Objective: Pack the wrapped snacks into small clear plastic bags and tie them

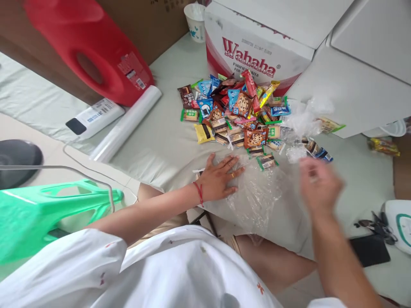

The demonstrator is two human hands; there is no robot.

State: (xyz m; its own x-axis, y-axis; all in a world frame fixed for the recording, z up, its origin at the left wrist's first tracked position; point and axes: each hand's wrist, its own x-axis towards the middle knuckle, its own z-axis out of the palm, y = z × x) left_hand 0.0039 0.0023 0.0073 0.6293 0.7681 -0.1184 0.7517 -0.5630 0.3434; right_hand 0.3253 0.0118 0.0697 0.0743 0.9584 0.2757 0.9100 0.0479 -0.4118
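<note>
While the left hand [218, 182] lies flat, fingers [228, 163] spread, the clear bag [258, 194] runs near-to-far.
It overhangs the counter's [163, 143] near edge, open room left; right hand [320, 184] curled, contents unclear.

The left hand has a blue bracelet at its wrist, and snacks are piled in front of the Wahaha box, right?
Not quite: the left hand has a red bracelet at its wrist, not blue, as the head view shows. The snacks are piled in front of the Wahaha box.
</note>
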